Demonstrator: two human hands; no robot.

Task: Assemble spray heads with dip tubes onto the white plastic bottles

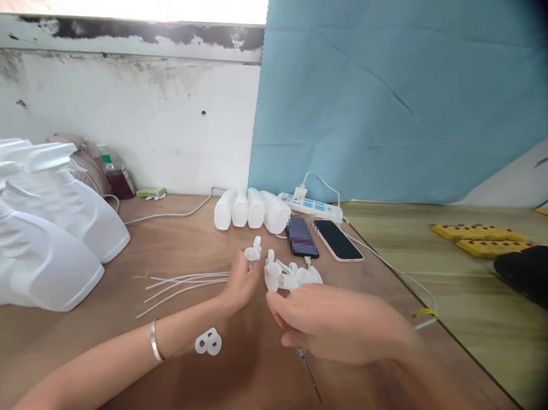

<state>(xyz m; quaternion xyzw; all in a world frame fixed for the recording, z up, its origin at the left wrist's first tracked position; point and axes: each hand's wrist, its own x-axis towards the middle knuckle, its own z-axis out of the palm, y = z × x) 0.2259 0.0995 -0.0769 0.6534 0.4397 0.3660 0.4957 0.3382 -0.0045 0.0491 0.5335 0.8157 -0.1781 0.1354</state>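
My left hand (243, 283) is closed on a small white plastic part (253, 253) with a round cup and an upright tab. In my right hand (327, 322), the curled fingers grip a tool with a thin metal shaft (313, 379). Its shaft points down toward me, and the hand hides its handle. Just beyond the right hand lies a cluster of similar white plastic parts (290, 274). Several thin white tubes (181, 286) lie to the left of my left hand. Flat white rings (209, 342) rest on the table below my left forearm.
Large white bottles (39, 238) stand at the left, and several small white bottles (247, 208) lie at the back. Two phones (338, 239) and a power strip (318, 207) with cables sit beyond my hands. A dark-liquid bottle (120, 180) is by the wall. The table's edge runs along the right.
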